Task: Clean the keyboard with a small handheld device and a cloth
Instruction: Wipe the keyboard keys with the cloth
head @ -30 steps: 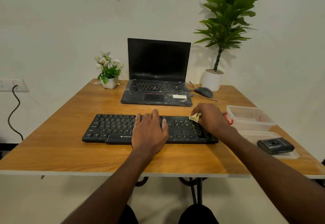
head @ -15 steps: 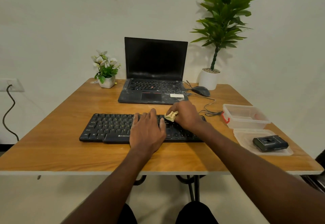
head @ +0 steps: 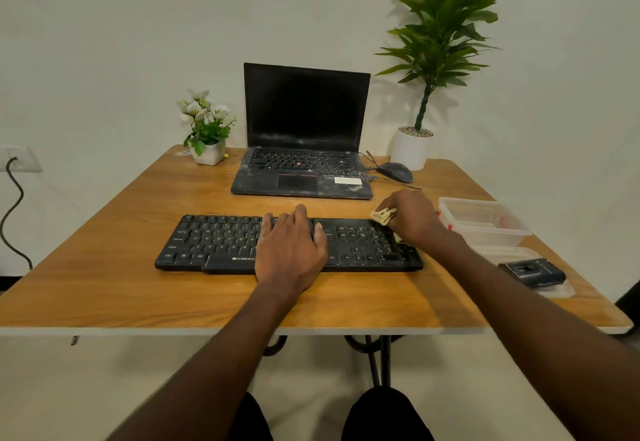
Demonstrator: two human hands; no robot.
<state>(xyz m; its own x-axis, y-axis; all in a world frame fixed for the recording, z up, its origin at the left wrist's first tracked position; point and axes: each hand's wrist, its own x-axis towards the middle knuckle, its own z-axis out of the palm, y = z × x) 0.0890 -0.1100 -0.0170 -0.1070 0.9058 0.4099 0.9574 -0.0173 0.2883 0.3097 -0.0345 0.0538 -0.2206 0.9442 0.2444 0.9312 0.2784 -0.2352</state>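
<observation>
- Two hands are at work on the black keyboard (head: 242,245), which lies across the middle of the table (head: 104,288), nearer its front edge than the laptop (head: 304,149) behind it.
- Our left hand (head: 291,250) lies flat on the middle keys, fingers straight and together, pinning the board in place.
- Our right hand (head: 414,219) has its fingers curled round a bunched pale cloth (head: 382,215) and presses it at the keyboard's far right corner, over the number pad.
- We judge the wiping step to be under way: the cloth is on the right end, while the letter keys to the left lie bare with no cloth on them.
- Whether any part is already clean we cannot tell; the keys are too small and dark to show dust.
- A small dark handheld device (head: 533,272) rests on a clear lid (head: 561,290) near the table's right edge, well apart from both hands, with a clear plastic box (head: 485,219) just behind it.
- From where the device lies, we guess its part is either finished or not yet begun; we cannot say which.
- Left, by our reckoning: the keys under and beside the left hand.
</observation>
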